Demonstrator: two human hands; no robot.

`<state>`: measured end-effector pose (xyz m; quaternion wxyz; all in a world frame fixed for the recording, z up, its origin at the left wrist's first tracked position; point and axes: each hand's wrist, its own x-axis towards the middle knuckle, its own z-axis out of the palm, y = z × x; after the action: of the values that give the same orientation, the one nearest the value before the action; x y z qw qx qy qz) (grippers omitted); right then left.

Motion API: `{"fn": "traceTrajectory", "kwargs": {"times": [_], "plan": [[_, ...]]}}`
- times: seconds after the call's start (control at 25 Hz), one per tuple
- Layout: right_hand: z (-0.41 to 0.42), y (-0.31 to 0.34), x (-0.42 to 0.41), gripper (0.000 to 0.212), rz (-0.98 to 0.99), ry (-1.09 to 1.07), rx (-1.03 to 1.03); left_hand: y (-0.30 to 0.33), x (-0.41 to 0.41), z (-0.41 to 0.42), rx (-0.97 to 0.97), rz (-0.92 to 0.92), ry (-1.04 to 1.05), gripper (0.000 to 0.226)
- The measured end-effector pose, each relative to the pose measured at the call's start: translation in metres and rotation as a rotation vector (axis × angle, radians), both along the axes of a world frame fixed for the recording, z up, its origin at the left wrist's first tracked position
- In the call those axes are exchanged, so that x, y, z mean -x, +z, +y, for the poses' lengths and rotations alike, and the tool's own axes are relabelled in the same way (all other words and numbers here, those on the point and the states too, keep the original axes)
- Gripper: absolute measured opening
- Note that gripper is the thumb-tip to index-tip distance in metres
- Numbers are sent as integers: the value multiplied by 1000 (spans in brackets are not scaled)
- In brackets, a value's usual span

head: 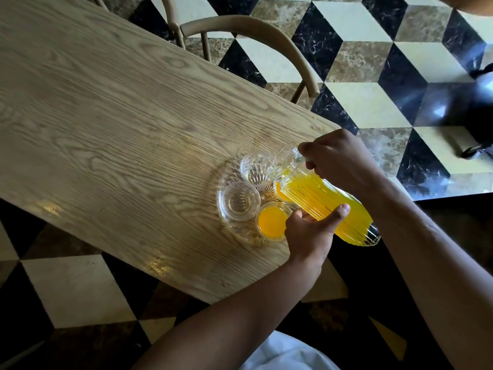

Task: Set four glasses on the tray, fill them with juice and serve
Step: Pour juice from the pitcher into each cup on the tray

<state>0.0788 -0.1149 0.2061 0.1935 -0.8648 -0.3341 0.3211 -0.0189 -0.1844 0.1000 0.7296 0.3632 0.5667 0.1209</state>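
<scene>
A round clear glass tray (223, 215) lies near the wooden table's right end. On it stand an empty glass (241, 201), a far glass (256, 166) with a little liquid, a glass full of orange juice (272, 221), and a further juice-filled glass (279, 193) mostly hidden behind the jug. A ribbed glass jug of orange juice (324, 202) is tilted with its spout over the far glass. My right hand (340, 158) grips the jug's handle. My left hand (310, 231) holds the jug's body from below.
The wooden table (120, 116) ends close to the tray on the right and near sides. A curved wooden chair (256, 30) stands at the table's far edge. The floor is patterned marble tile (373, 76).
</scene>
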Motion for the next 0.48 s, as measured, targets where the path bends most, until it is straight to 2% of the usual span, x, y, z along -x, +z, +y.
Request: {"fn": "traceTrajectory", "kwargs": {"times": [0.28, 0.48], "plan": [[6, -2, 3, 33, -11, 16, 31, -3, 1, 0, 27, 27, 7, 77], [14, -7, 3, 41, -48, 64, 66, -6, 1, 0, 50, 20, 3, 60]]}}
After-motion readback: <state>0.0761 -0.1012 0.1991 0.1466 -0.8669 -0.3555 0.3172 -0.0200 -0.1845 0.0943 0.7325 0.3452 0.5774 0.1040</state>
